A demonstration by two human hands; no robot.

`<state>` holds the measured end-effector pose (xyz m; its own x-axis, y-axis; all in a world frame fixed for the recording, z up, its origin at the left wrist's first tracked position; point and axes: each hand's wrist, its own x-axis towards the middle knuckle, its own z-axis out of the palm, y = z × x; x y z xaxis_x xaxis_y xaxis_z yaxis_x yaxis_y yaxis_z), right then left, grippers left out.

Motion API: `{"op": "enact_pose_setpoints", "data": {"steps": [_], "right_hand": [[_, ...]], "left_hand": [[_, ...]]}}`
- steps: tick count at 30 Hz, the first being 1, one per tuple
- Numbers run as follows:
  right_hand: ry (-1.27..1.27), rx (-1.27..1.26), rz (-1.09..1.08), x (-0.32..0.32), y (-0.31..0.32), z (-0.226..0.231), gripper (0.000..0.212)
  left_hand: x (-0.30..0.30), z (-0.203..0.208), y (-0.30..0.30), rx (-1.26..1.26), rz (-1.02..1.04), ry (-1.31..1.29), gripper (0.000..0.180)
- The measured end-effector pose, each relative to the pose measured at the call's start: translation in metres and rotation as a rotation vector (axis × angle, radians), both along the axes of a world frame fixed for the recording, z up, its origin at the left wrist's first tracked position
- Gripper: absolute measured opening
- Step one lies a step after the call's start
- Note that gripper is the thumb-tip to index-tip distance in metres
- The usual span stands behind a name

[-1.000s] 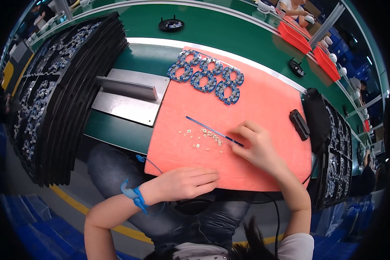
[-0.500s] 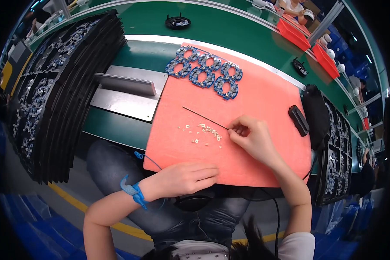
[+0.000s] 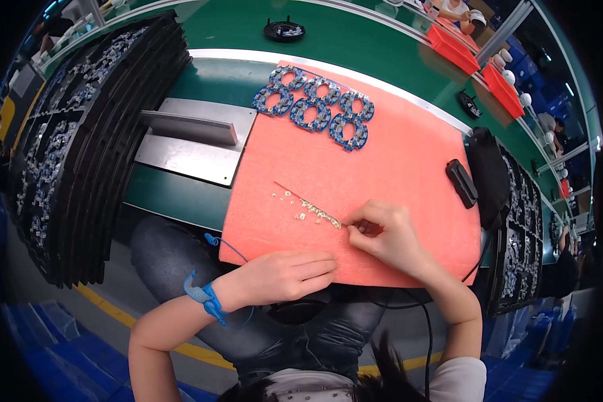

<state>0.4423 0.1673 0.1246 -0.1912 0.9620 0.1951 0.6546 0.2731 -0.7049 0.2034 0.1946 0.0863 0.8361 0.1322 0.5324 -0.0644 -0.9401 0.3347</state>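
On the orange mat, the right hand pinches a thin rod beside tiny parts; the left hand lies flat, fingers open, steadying the mat.

The small metal bits scattered on the orange mat are too small to tell their kind. The thin rod lying among them runs under the fingertips of the right hand, so its near end is hidden. The mat's near edge is covered by the left hand. Left of the mat, the parts in the stacked black trays blur together.
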Motion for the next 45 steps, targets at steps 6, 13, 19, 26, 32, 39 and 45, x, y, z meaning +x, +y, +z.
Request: {"op": "enact_pose_setpoints", "data": {"steps": [6, 13, 19, 26, 32, 39, 45], "right_hand": [[0.019, 0.001, 0.025, -0.005, -0.011, -0.002, 0.012], [-0.004, 0.01, 0.082, -0.01, -0.024, -0.001, 0.012], [-0.056, 0.077, 0.125, -0.01, -0.033, -0.003, 0.013], [-0.024, 0.096, 0.138, -0.01, -0.03, -0.009, 0.014], [0.081, -0.018, 0.107, -0.008, -0.016, -0.012, 0.011], [0.115, -0.024, 0.189, -0.001, 0.003, -0.009, 0.011], [0.081, 0.041, 0.249, 0.003, 0.003, -0.009, 0.011]], "left_hand": [[0.001, -0.004, -0.007, 0.171, -0.009, -0.044, 0.021], [-0.003, -0.005, -0.023, 0.307, -0.051, -0.078, 0.013], [-0.028, -0.001, -0.018, 0.314, 0.117, -0.011, 0.01], [-0.043, 0.003, -0.015, 0.108, 0.499, -0.022, 0.031], [-0.034, 0.007, -0.006, 0.019, 0.589, 0.062, 0.032], [-0.031, 0.005, -0.005, 0.024, 0.613, 0.077, 0.036], [-0.026, 0.007, -0.009, 0.062, 0.622, 0.043, 0.031]]}}
